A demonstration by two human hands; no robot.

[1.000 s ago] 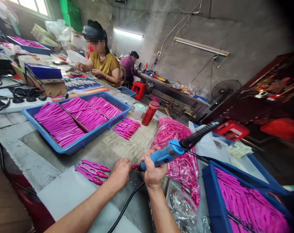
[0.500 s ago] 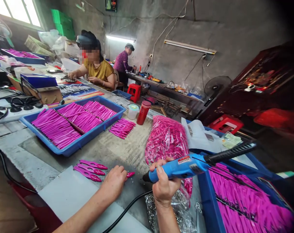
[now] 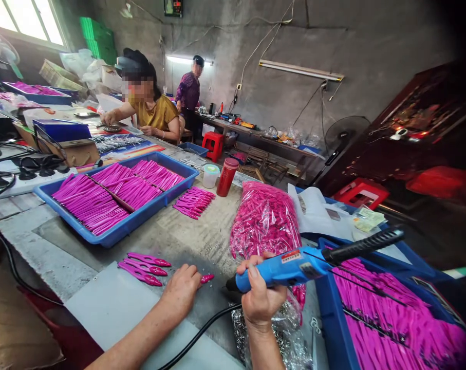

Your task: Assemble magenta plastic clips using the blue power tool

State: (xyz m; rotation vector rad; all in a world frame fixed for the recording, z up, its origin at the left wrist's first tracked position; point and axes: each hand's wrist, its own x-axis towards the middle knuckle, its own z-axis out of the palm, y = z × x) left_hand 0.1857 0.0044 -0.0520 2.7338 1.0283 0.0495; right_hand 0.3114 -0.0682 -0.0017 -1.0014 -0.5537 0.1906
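My right hand [image 3: 260,297] is wrapped round a blue electric screwdriver [image 3: 294,267], which lies nearly level with its tip pointing left, just above the bench. A black cord trails from it to the right. My left hand [image 3: 181,291] rests knuckles-up on the bench, fingers curled over a pink plastic piece [image 3: 206,278] whose end sticks out to the right. The screwdriver tip is a short way right of that piece. Three finished pink pieces [image 3: 144,266] lie in a row left of my left hand.
A blue tray of pink pieces [image 3: 117,198] sits at the left, another blue tray [image 3: 390,318] at the right. A clear bag of pink parts [image 3: 264,218], a loose pile [image 3: 194,201], a red bottle [image 3: 225,177] and a cup stand mid-bench. Two people work behind.
The screwdriver has swung away from the pink piece, its tip moving right and its body dropping to nearly level. My left hand has stayed on the piece.
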